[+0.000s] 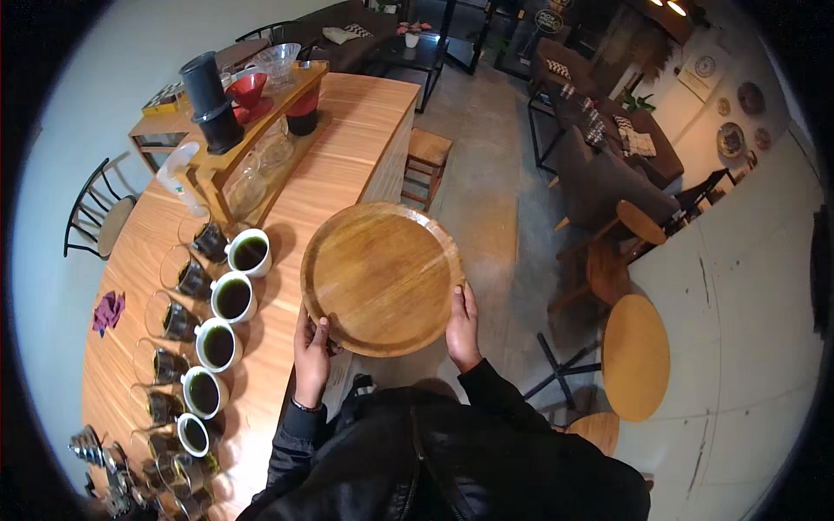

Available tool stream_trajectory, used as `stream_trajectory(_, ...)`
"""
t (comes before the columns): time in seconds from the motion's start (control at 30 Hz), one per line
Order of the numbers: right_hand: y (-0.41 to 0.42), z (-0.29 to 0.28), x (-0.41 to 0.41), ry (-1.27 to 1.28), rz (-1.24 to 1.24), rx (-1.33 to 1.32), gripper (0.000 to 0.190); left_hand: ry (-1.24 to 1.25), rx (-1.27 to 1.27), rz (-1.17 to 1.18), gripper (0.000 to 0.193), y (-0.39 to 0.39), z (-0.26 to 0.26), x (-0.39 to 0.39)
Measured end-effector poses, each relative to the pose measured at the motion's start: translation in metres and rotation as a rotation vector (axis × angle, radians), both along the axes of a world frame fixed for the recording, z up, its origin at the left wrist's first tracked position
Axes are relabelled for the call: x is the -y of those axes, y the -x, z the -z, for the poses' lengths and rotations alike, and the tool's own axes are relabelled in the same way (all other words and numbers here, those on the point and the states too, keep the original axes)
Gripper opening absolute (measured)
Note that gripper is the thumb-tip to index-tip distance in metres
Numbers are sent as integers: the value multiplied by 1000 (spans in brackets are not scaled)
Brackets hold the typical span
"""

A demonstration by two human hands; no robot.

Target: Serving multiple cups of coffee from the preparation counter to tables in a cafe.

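A round wooden tray (384,277) with a raised rim is held in front of me, bare on top. My left hand (314,352) grips its near left edge, thumb over the rim. On the right edge, my right hand (463,325) holds it the same way. To the left, white cups of dark liquid stand in a row on the wooden counter (339,137), among them a cup (249,253) at the far end and a cup (194,434) nearer me. Beside that row runs a line of glasses with dark contents, one glass (207,241) near the stand.
A wooden stand (221,156) on the counter carries a red dripper (247,91), a clear dripper (279,62) and a dark cylindrical brewer (210,98). A purple cloth (108,311) lies at the left. Past the counter are a stool (430,148), a round table (636,358) and sofas (609,176).
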State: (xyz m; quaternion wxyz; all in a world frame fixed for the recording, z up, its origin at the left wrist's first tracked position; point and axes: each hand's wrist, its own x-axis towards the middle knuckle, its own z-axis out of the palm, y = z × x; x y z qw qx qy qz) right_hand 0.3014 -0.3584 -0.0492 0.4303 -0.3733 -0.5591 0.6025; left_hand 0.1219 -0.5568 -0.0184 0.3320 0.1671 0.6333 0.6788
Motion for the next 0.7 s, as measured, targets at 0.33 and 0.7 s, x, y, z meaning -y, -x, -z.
stream_trajectory(0.33,104,0,-134,82,-152,9,48,-2,-21,-187,66,59,1,-112)
stream_trajectory(0.7,161,8,-295,339,-770,5,56,272,-161,-479,61,58,-5,-189)
